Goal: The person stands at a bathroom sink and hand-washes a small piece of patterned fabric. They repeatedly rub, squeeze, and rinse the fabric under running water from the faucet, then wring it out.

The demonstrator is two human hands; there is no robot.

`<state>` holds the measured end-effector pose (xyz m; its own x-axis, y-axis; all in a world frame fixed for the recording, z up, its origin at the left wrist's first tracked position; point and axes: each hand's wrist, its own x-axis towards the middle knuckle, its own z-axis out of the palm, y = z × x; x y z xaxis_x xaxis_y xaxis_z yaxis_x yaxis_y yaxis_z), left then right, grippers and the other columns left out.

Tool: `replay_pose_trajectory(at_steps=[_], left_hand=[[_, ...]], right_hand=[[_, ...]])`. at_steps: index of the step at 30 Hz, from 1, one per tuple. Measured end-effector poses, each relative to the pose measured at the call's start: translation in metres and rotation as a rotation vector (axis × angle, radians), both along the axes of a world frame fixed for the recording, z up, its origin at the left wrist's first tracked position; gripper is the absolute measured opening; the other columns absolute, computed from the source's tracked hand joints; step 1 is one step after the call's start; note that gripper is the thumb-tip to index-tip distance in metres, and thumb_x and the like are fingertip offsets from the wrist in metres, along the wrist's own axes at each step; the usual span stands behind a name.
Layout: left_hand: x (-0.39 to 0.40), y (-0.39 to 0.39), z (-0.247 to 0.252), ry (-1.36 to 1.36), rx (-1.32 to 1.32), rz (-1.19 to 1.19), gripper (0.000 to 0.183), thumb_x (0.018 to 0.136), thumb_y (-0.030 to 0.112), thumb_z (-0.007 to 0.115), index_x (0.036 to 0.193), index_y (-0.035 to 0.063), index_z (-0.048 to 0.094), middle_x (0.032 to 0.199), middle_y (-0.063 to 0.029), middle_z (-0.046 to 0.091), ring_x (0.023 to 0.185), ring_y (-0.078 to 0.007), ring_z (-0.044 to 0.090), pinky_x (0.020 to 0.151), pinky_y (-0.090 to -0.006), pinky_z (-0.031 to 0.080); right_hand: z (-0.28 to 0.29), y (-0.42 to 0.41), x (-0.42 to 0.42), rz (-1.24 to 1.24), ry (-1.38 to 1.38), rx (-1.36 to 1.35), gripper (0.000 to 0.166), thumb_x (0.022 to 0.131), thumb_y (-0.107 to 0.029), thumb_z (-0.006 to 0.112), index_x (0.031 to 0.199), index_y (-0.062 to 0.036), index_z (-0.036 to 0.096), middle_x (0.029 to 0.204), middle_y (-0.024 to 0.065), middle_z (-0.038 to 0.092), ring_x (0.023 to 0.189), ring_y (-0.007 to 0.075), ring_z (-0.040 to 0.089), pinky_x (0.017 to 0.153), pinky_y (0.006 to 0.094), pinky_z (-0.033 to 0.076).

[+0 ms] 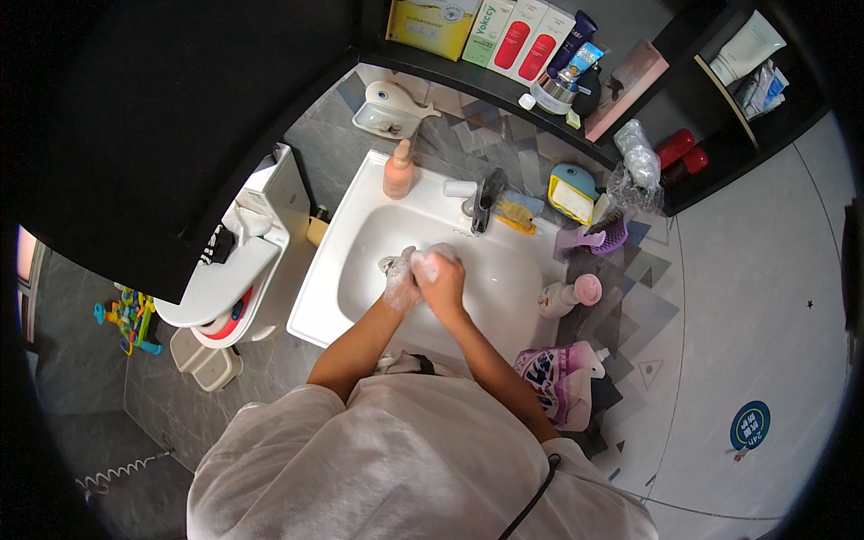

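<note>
My left hand (pixel 401 280) and my right hand (pixel 440 270) touch each other over the white sink basin (pixel 503 290), both covered in white lather. The fingers of my right hand are curled against my left hand; whether anything lies between them is hidden. Past my hands, on the sink's back rim, is a dark faucet (pixel 487 201). An orange pump bottle (pixel 398 177) stands on the rim at the back left. To the right of the basin is a white pump bottle with a pink top (pixel 555 300).
A purple refill pouch (pixel 557 385) lies near my right arm. Hairbrush (pixel 610 233) and soap dish (pixel 572 196) are at the back right. A dark cabinet door (pixel 169 135) spans the upper left, above a toilet (pixel 223 283). A shelf (pixel 445 66) with toiletries overhangs the back.
</note>
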<state>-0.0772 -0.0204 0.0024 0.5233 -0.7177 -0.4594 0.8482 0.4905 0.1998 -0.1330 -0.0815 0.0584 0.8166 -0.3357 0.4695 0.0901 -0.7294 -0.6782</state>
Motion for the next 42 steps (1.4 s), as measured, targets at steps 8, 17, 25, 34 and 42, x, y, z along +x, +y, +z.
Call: replay_pose_trajectory(at_steps=[8, 17, 25, 34, 42], left_hand=[[0.012, 0.002, -0.096, -0.168, -0.41, 0.049, 0.026, 0.087, 0.033, 0.045, 0.098, 0.0092, 0.049, 0.09, -0.0076, 0.055, 0.084, -0.0234, 0.053, 0.078, -0.0348, 0.045], [-0.004, -0.012, -0.031, 0.037, -0.224, 0.064, 0.024, 0.085, 0.025, 0.046, 0.095, 0.0053, 0.056, 0.089, -0.0082, 0.061, 0.081, -0.0224, 0.059, 0.075, -0.0354, 0.05], [-0.009, -0.018, -0.015, 0.018, -0.059, 0.021, 0.013, 0.082, 0.018, 0.052, 0.088, 0.0088, 0.058, 0.086, -0.0067, 0.063, 0.077, -0.0223, 0.061, 0.07, -0.0389, 0.052], [0.0, -0.001, -0.039, -0.212, 0.342, -0.218, 0.024, 0.084, 0.036, 0.051, 0.099, 0.0171, 0.057, 0.088, -0.0015, 0.061, 0.074, -0.0185, 0.059, 0.065, -0.03, 0.049], [-0.004, 0.0, -0.021, 0.119, -0.018, -0.044, 0.04, 0.087, 0.045, 0.044, 0.106, 0.0105, 0.052, 0.098, -0.0057, 0.059, 0.085, -0.0228, 0.057, 0.081, -0.0438, 0.046]], right_hand=[[-0.013, 0.04, -0.005, 0.228, -0.248, -0.284, 0.012, 0.064, -0.014, 0.069, 0.063, -0.0053, 0.06, 0.073, 0.0113, 0.06, 0.07, 0.0321, 0.057, 0.065, 0.041, 0.045], [-0.042, -0.022, 0.024, -0.366, 0.224, 0.089, 0.022, 0.073, -0.025, 0.062, 0.076, -0.0029, 0.065, 0.074, 0.0196, 0.062, 0.069, 0.0355, 0.06, 0.065, 0.0415, 0.047], [-0.092, -0.069, 0.004, -0.26, 0.434, 1.196, 0.042, 0.083, -0.043, 0.053, 0.098, -0.0042, 0.061, 0.093, 0.0091, 0.063, 0.084, 0.0208, 0.06, 0.072, 0.031, 0.047], [-0.072, -0.074, -0.014, -0.199, 0.405, 1.078, 0.035, 0.084, -0.034, 0.053, 0.11, -0.0096, 0.052, 0.1, 0.0045, 0.057, 0.091, 0.0171, 0.053, 0.081, 0.0377, 0.041], [-0.021, -0.021, 0.002, -0.035, -0.108, 0.155, 0.017, 0.068, -0.015, 0.066, 0.074, -0.0016, 0.059, 0.075, 0.0112, 0.056, 0.07, 0.0252, 0.055, 0.063, 0.0336, 0.044]])
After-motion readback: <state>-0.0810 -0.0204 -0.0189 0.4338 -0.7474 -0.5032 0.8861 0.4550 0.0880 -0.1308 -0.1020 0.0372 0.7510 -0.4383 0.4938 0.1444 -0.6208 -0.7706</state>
